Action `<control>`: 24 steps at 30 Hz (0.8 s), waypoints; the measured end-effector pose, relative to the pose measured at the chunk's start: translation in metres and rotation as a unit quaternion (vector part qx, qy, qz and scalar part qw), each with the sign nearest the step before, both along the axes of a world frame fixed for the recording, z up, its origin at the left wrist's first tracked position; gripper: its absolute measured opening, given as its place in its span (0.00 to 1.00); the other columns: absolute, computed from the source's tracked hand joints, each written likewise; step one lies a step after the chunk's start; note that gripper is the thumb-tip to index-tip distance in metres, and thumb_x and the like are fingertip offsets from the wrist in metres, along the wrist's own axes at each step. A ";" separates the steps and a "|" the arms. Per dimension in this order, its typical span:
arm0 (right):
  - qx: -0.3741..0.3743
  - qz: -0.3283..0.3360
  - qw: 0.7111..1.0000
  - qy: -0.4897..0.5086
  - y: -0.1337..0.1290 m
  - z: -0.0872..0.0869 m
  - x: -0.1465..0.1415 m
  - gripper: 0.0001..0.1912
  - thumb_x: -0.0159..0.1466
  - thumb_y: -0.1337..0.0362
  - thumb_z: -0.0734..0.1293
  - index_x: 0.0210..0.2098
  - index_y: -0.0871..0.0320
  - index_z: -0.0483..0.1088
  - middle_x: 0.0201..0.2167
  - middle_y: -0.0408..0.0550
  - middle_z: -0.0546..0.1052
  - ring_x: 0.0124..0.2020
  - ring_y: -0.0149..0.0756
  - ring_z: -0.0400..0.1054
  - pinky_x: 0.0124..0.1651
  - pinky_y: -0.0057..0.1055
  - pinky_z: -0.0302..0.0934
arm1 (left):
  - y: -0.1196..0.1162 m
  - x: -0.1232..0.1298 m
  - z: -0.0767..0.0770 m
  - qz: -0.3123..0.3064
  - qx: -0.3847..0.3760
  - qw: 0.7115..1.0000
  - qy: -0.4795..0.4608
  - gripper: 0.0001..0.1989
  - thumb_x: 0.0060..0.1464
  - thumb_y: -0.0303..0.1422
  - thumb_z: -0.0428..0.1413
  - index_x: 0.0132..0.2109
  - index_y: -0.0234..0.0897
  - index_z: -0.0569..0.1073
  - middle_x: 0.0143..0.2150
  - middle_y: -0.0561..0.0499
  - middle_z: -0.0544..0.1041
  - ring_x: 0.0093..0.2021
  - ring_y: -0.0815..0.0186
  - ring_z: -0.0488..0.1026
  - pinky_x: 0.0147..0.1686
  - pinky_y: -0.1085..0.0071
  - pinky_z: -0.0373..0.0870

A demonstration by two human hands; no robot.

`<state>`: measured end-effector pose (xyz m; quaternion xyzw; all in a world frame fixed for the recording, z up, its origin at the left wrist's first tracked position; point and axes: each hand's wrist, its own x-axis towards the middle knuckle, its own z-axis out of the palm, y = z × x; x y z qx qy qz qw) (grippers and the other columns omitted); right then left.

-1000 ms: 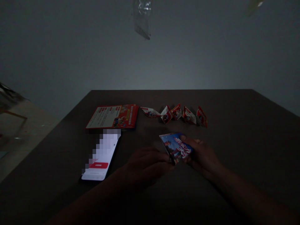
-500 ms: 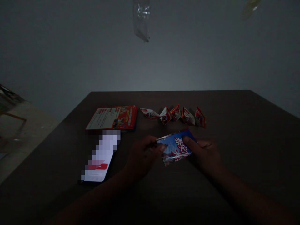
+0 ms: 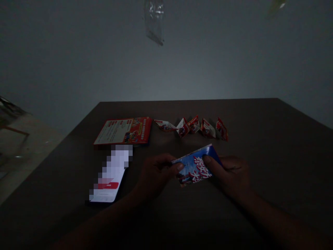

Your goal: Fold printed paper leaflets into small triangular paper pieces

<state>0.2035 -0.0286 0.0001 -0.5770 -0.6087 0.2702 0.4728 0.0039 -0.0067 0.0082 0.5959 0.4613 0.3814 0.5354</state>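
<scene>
A glossy blue leaflet [image 3: 191, 166] with large red-and-white characters is held slightly tilted above the table. Its left end is pinched by my left hand [image 3: 156, 175], thumb on top and fingers behind. My right hand [image 3: 231, 172] grips the other end, its thumb pressed on the printed face. Both hands' fingertips underneath are hidden. Beyond them lie several folded red-and-white paper pieces [image 3: 182, 127] in a row. To their left rests a stack of red-and-white printed leaflets [image 3: 114, 132].
A lit phone [image 3: 109, 177], its screen partly blurred out, lies left of my left hand on the dark table [image 3: 260, 118]. A clear plastic piece [image 3: 154, 22] hangs at the wall behind. Lighting is dim.
The leaflet has turned a little flatter toward me, and its blue upper right corner shows more. Both hands keep their hold. The view has shifted slightly.
</scene>
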 end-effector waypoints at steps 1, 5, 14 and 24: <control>-0.006 -0.004 1.000 0.003 0.000 0.000 0.000 0.26 0.58 0.54 0.66 0.09 0.59 0.61 0.11 0.42 0.61 0.14 0.27 0.55 0.16 0.24 0.47 | 0.000 0.000 0.000 0.001 0.000 1.000 -0.002 0.08 0.48 0.33 0.60 0.27 0.32 0.74 0.23 0.53 0.74 0.25 0.70 0.71 0.25 0.77 0.66; -0.024 -0.026 0.999 0.006 0.000 -0.002 0.001 0.24 0.57 0.54 0.67 0.10 0.60 0.64 0.11 0.42 0.63 0.14 0.28 0.57 0.16 0.23 0.47 | 0.001 -0.001 -0.002 -0.005 0.007 1.000 0.004 0.08 0.49 0.32 0.59 0.25 0.32 0.74 0.22 0.54 0.73 0.24 0.71 0.70 0.26 0.78 0.65; -0.037 -0.015 0.999 0.030 0.001 -0.003 0.000 0.23 0.56 0.54 0.67 0.11 0.60 0.67 0.12 0.44 0.66 0.14 0.29 0.58 0.16 0.24 0.50 | 0.001 -0.001 -0.003 -0.005 -0.003 1.000 -0.002 0.10 0.50 0.33 0.59 0.25 0.32 0.74 0.21 0.54 0.73 0.23 0.72 0.69 0.25 0.78 0.65; -0.043 -0.023 0.999 0.022 0.001 -0.005 0.001 0.23 0.57 0.53 0.67 0.11 0.60 0.69 0.11 0.43 0.67 0.14 0.29 0.58 0.17 0.24 0.51 | 0.000 -0.002 -0.001 -0.001 0.013 1.000 0.026 0.11 0.50 0.35 0.58 0.24 0.33 0.74 0.19 0.54 0.72 0.22 0.71 0.69 0.24 0.77 0.64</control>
